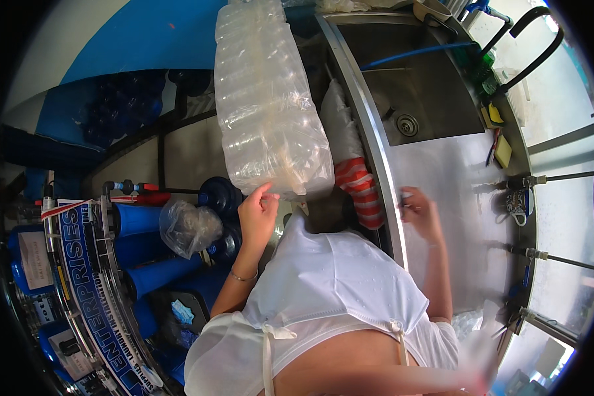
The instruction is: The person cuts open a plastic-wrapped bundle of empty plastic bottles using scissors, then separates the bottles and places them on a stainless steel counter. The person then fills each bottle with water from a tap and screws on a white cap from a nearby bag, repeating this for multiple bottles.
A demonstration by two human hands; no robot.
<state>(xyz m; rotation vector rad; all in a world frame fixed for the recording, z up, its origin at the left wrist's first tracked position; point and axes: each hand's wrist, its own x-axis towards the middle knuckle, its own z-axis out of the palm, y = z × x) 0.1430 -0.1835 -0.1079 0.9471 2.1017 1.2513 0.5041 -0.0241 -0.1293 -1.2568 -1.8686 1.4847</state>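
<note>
A long pack of clear plastic containers (270, 99), wrapped in thin see-through film, stretches from the middle of the head view up to its top edge. At its near left corner is my left hand (259, 210), its index finger reaching toward the film and the other fingers loosely bent. I see nothing held in it, and whether the fingertip touches the film is unclear. Over the front part of the steel counter (462, 178) hovers my right hand (420, 211), slightly blurred. Its fingers are bent but apart, near the counter's raised edge, with no object visible in them.
Right of the pack, a red-and-white striped bag (360, 191) hangs along the counter. Beyond lies the sink (408, 124) with a blue hose (416, 55). A mug (518, 204) stands by the window. At left are blue water jugs (218, 195), blue cylinders (155, 277) and a clear bag (190, 228).
</note>
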